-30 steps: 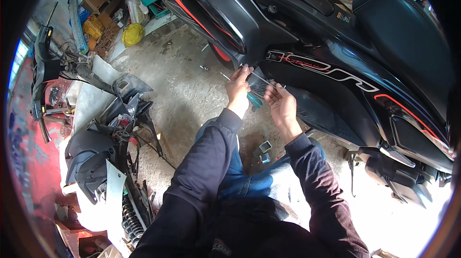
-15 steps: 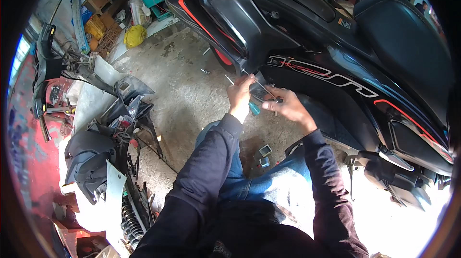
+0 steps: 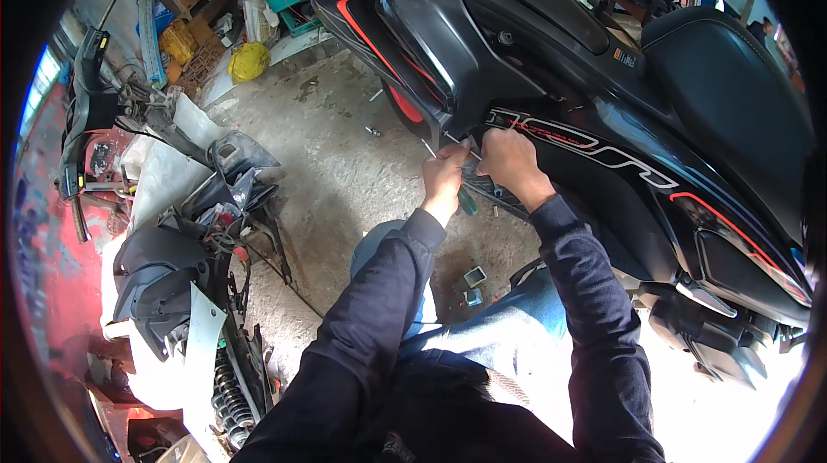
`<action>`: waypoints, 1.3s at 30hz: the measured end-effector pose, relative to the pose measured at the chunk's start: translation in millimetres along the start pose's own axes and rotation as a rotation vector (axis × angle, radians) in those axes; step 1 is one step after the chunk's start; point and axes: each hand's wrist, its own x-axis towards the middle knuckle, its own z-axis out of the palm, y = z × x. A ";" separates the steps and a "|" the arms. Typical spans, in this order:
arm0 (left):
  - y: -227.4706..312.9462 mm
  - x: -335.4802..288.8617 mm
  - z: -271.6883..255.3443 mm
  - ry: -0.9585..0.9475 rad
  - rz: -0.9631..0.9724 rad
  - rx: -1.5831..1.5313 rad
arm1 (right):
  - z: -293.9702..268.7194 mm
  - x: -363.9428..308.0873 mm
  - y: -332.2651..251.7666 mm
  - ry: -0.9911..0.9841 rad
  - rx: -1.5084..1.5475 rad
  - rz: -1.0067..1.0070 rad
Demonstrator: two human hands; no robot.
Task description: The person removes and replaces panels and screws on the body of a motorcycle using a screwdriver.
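Slim silvery metal shaft [image 3: 452,137] slants up-left from right hand [image 3: 515,163], closed round its rear end, past left hand [image 3: 443,180], nearer its tip, apparently pinching it and gripping a teal-handled screwdriver [image 3: 467,202], toward matte black plastic motorcycle fairing [image 3: 475,54], lower edge, contact unclear.

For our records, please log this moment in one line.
left hand: holds green-handled screwdriver; right hand: grips metal rod; motorbike: alongside

White glare floods lower right, fisheye rim black.
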 end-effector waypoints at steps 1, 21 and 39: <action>1.4 -0.2 -1.3 -0.024 -0.012 -0.019 | -3.5 0.2 -2.9 -0.029 -0.004 0.008; -6.5 10.9 -4.9 -0.091 -0.044 -0.244 | 2.6 5.9 4.2 -0.303 0.241 0.127; -95.6 -1.8 -5.2 0.178 -0.116 0.014 | 29.8 -61.7 57.7 -0.268 -0.006 0.096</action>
